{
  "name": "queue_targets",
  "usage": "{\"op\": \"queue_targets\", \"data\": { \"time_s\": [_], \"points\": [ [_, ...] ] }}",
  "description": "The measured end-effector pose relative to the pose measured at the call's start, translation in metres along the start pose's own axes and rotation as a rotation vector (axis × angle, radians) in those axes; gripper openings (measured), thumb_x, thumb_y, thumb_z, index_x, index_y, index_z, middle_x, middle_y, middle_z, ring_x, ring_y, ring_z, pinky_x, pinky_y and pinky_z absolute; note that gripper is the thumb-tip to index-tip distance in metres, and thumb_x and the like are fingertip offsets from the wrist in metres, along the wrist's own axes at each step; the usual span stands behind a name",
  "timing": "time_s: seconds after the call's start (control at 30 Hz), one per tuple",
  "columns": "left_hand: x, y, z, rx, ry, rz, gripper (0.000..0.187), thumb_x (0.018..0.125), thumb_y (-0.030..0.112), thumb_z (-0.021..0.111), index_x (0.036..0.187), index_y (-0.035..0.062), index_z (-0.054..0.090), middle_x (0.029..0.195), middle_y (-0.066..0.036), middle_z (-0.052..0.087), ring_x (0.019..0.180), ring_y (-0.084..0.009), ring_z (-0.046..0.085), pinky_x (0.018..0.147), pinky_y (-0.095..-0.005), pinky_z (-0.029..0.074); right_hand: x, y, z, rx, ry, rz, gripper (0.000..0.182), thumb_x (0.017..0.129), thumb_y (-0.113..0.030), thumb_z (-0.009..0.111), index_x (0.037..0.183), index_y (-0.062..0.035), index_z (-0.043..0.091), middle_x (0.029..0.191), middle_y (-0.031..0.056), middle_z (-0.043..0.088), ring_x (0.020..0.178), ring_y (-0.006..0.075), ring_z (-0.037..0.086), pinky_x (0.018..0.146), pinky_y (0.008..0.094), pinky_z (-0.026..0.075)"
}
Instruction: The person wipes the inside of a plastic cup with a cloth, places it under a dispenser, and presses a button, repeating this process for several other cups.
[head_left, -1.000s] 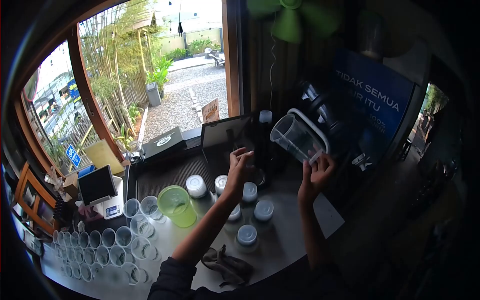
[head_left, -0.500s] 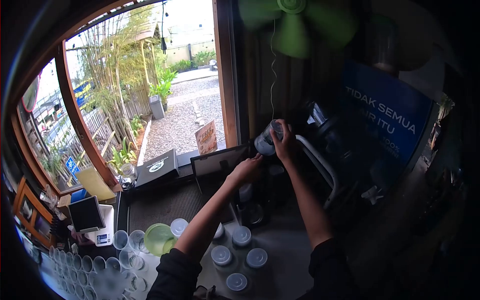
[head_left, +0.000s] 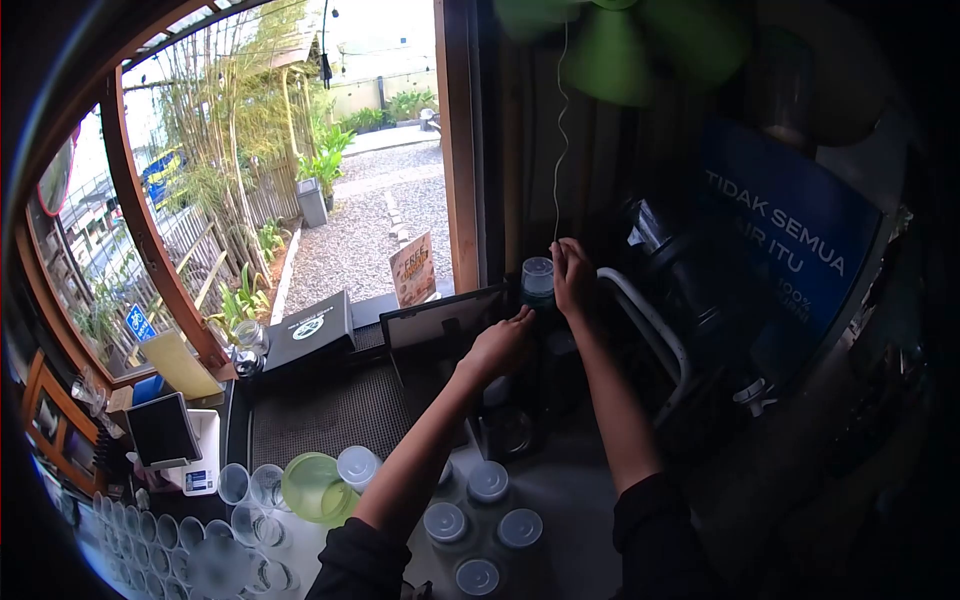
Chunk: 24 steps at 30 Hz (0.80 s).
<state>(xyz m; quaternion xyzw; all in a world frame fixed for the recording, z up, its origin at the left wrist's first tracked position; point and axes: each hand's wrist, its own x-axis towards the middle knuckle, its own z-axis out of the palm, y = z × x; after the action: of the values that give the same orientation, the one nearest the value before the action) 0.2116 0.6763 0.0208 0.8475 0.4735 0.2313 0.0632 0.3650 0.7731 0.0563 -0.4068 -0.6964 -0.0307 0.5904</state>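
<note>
A clear plastic cup (head_left: 537,283) with a pale round top stands upright beyond the counter, between my two hands. My right hand (head_left: 573,278) is closed at its right side, fingertips near the rim, close to a hanging cord (head_left: 561,130). Just below the cup, my left hand (head_left: 497,345) has its fingers bent together, fingertips at the cup's base; what they hold is hidden. Several lidded cups (head_left: 488,482) stand on the counter below my forearms.
Rows of clear cups (head_left: 190,532) and a green container (head_left: 318,487) stand at the left. A dark screen (head_left: 440,322) and a black box (head_left: 310,328) lie along the window. A green fan (head_left: 650,45) hangs above; a curved metal bar (head_left: 655,330) is on the right.
The cup, tilted in my right hand before, is now upright and a little lower. My right fingers have shifted to its right side. My left hand has moved slightly right.
</note>
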Motion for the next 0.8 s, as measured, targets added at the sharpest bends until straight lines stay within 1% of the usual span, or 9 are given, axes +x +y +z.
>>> {"op": "queue_targets", "data": {
  "time_s": [0.07,0.13,0.27,0.37,0.47,0.6,0.67,0.77,0.8],
  "points": [
    [-0.002,0.01,-0.008,0.009,-0.005,-0.028,0.058,0.084,0.015,0.053,0.137,-0.0029,0.038,0.143,-0.024,0.038,0.108,-0.0385,0.059,0.092,-0.0443,0.049,-0.004,-0.005,-0.006,-0.125,-0.219,0.065,0.049,0.097,-0.041,0.047,0.079,-0.0013,0.068,0.084,0.0197,0.066,0.086,0.0366,0.064,0.075,0.0424,0.05],
    [-0.006,0.021,-0.015,0.026,-0.034,-0.053,0.06,0.085,0.016,0.056,0.136,-0.0075,0.036,0.141,-0.029,0.038,0.109,-0.0389,0.057,0.096,-0.0427,0.047,-0.006,0.001,0.003,-0.252,-0.318,0.115,0.055,0.098,-0.045,0.042,0.076,-0.0028,0.069,0.079,0.0206,0.067,0.083,0.0378,0.065,0.075,0.0438,0.05],
    [-0.009,0.024,-0.013,0.033,-0.047,-0.07,0.064,0.084,0.018,0.058,0.138,-0.0067,0.034,0.142,-0.029,0.036,0.107,-0.0394,0.058,0.094,-0.0426,0.048,-0.004,0.01,0.008,-0.316,-0.404,0.124,0.06,0.099,-0.047,0.037,0.074,-0.0032,0.07,0.076,0.022,0.067,0.08,0.0395,0.066,0.074,0.0466,0.051],
    [-0.003,0.014,-0.004,0.038,-0.02,-0.043,0.067,0.082,0.019,0.059,0.139,-0.0066,0.033,0.142,-0.029,0.036,0.106,-0.0398,0.059,0.094,-0.0424,0.048,0.0,-0.005,-0.005,-0.415,-0.547,0.072,0.057,0.099,-0.046,0.035,0.088,-0.0034,0.072,0.086,0.0224,0.068,0.089,0.0408,0.064,0.091,0.0486,0.047],
    [-0.006,0.02,-0.011,-0.035,-0.006,-0.071,0.068,0.081,0.02,0.06,0.138,-0.0065,0.034,0.142,-0.028,0.038,0.109,-0.0396,0.057,0.096,-0.0425,0.047,-0.003,-0.01,-0.011,-0.389,-0.704,0.087,0.054,0.1,-0.045,0.033,0.11,-0.0049,0.067,0.109,0.0188,0.066,0.11,0.0378,0.058,0.108,0.0512,0.032],
    [-0.017,0.015,-0.016,-0.055,0.033,-0.028,0.067,0.082,0.022,0.06,0.138,-0.0055,0.036,0.14,-0.026,0.041,0.117,-0.0388,0.052,0.101,-0.0431,0.042,-0.02,-0.031,-0.019,-0.321,-0.424,-0.005,0.045,0.101,-0.035,0.034,0.121,-0.0052,0.061,0.129,0.0105,0.059,0.13,0.0273,0.045,0.113,0.0496,0.024],
    [-0.028,0.019,-0.024,-0.043,0.118,0.004,0.061,0.085,0.026,0.061,0.136,-0.0026,0.043,0.138,-0.024,0.045,0.122,-0.0374,0.049,0.104,-0.0437,0.039,-0.018,-0.055,-0.027,-0.188,-0.258,-0.021,0.041,0.1,-0.031,0.038,0.122,-0.0055,0.061,0.128,0.0111,0.059,0.13,0.0271,0.046,0.113,0.048,0.025],
    [-0.071,0.054,-0.069,-0.069,0.258,0.024,0.052,0.088,0.029,0.061,0.131,0.0019,0.05,0.134,-0.023,0.049,0.118,-0.0383,0.052,0.102,-0.0439,0.041,-0.03,-0.12,-0.046,0.03,-0.094,-0.06,0.034,0.098,-0.024,0.046,0.119,-0.0039,0.063,0.125,0.0157,0.06,0.125,0.0308,0.05,0.11,0.0452,0.03],
    [-0.087,0.061,-0.079,-0.064,0.317,0.014,0.044,0.09,0.03,0.06,0.125,0.0039,0.056,0.125,-0.023,0.057,0.112,-0.0398,0.056,0.099,-0.0432,0.044,-0.035,-0.143,-0.05,0.092,-0.067,-0.087,0.034,0.097,-0.023,0.046,0.117,-0.0034,0.064,0.124,0.0168,0.06,0.123,0.0318,0.05,0.109,0.0447,0.031]
  ]
}}
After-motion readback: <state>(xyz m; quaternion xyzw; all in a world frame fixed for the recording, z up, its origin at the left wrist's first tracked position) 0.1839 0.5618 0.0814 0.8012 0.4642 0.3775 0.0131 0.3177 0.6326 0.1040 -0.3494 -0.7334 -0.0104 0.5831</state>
